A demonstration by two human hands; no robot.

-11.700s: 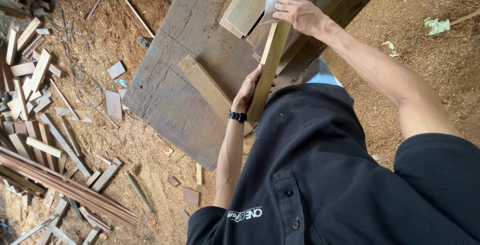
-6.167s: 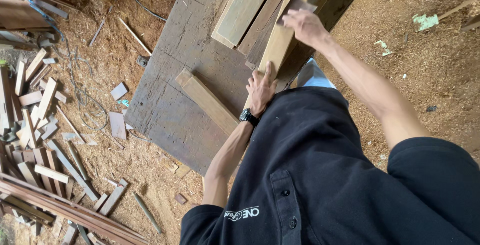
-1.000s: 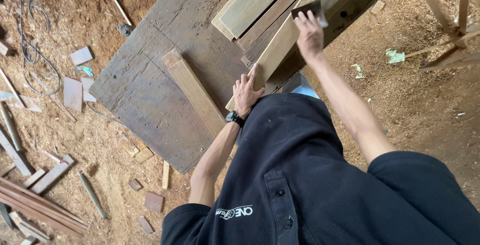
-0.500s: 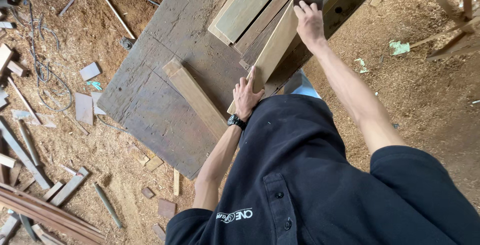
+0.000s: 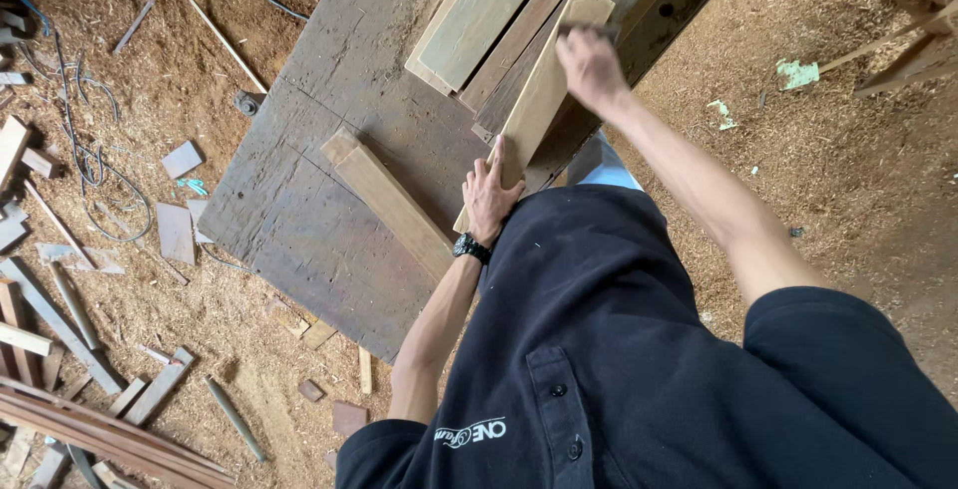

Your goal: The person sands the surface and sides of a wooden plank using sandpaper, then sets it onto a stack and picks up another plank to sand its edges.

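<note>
**Plank pinned near end, rubbed far end**

Nearest the body: left hand (image 5: 491, 188), wrist with a dark watch (image 5: 469, 247), lies flat on the near end of a pale wooden plank (image 5: 539, 100). Fingers spread and pointing away up the board; palm pressing down rather than wrapping it. Grip here is wide and flat, nothing enclosed, just weight on the wood.

The plank's long axis runs away from the body, slanting up and to the right, near end at the bench (image 5: 329, 150) edge close to the torso, far end resting over a stack of longer boards (image 5: 489, 20). So the plank lies straight ahead of the left hand and under the right.

Farther out: right hand (image 5: 591, 65), arm stretched, sits on the plank's far end. Fingers curled narrow over a small dark, flat piece (image 5: 589, 28) pressed against the top face; what it is I cannot tell, it is blurred. Right hand is the one on the far end, left the one nearer the body.

Beside the left hand, apart from it, a shorter wooden batten (image 5: 389, 200) lies diagonally on the bench. Beyond the bench, sawdust floor (image 5: 828, 150) with scattered offcuts (image 5: 180, 235).
</note>
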